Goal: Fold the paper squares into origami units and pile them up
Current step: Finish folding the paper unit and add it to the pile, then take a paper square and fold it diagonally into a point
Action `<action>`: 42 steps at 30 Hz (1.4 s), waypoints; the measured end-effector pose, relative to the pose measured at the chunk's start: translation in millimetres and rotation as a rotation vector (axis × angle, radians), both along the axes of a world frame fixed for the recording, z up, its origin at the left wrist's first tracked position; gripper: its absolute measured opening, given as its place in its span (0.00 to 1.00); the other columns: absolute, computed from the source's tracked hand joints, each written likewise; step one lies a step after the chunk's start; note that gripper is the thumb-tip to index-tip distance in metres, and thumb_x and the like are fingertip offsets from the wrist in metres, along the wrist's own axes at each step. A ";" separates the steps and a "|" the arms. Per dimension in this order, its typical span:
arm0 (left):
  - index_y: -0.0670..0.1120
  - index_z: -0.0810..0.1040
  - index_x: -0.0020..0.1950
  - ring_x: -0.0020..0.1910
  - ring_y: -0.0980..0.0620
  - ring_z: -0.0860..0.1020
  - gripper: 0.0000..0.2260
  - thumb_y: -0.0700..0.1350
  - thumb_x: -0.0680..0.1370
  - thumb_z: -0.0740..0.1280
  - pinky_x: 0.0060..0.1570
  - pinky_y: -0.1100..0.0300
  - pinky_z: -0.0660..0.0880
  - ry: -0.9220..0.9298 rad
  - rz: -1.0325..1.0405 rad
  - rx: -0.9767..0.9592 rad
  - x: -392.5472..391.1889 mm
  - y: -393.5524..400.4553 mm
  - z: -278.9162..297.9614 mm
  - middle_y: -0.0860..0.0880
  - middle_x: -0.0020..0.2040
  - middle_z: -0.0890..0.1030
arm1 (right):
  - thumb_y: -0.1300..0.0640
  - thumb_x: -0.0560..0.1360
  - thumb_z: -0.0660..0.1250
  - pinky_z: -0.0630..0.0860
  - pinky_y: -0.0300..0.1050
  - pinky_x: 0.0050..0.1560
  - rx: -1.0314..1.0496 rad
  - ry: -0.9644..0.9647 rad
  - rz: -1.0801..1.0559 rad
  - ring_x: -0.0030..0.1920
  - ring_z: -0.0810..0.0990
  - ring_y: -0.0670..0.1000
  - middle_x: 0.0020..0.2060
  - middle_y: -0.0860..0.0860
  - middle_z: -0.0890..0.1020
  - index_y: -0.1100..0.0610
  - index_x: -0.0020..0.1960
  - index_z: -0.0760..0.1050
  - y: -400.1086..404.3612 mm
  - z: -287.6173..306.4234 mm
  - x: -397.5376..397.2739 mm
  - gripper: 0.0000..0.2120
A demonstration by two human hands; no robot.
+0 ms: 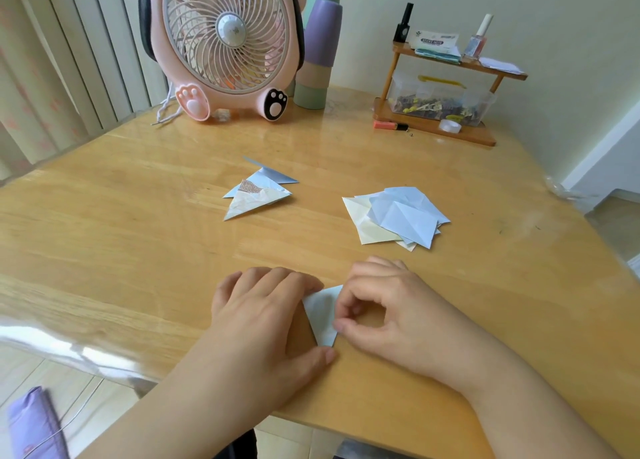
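Left hand (266, 316): lies palm down on the table (121, 216); fingers nearly straight and close together, tips on the left edge of the pale blue folded paper (322, 315); thumb stretched along the table, tip just beside the paper's lower point.
Right hand (384, 306): fingers curled; thumb and forefinger meet in a ring and pinch the paper's right edge, the other fingers bent behind them.
Folded paper: narrow triangle, point toward the person, flat on the table near the front edge, between the two hands.
Finished units (259, 192): small loose heap of pointed folded pieces, mid-table, well apart from the hands, left of the square stack.
Paper squares (398, 218): untidy stack of pale blue and cream sheets, mid-table, right side; top sheets show crease lines.
Back of table: pink desk fan (225, 43), stacked pastel cups (320, 50), wooden rack (446, 88) with a clear box and small bottles.
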State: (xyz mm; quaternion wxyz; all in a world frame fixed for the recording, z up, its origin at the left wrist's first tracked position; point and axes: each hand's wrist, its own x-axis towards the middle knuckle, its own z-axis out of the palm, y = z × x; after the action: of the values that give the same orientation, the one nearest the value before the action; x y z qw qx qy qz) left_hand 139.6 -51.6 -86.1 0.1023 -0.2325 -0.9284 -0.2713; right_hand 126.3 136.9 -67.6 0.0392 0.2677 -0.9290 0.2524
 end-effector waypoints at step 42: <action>0.55 0.70 0.66 0.39 0.59 0.77 0.20 0.42 0.75 0.64 0.41 0.64 0.73 -0.137 -0.124 0.194 -64.7 60.7 34.7 0.58 0.37 0.78 | 0.57 0.73 0.63 0.71 0.44 0.41 0.089 0.428 -0.515 0.32 0.76 0.51 0.28 0.46 0.79 0.54 0.37 0.78 25.6 -2.4 -30.7 0.08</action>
State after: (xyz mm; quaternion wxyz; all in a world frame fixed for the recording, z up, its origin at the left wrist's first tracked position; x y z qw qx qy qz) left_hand 74.9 9.1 -51.4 0.0440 -0.2593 -0.8865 -0.3807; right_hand 95.7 162.5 -70.0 0.2842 0.0723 -0.9469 0.1316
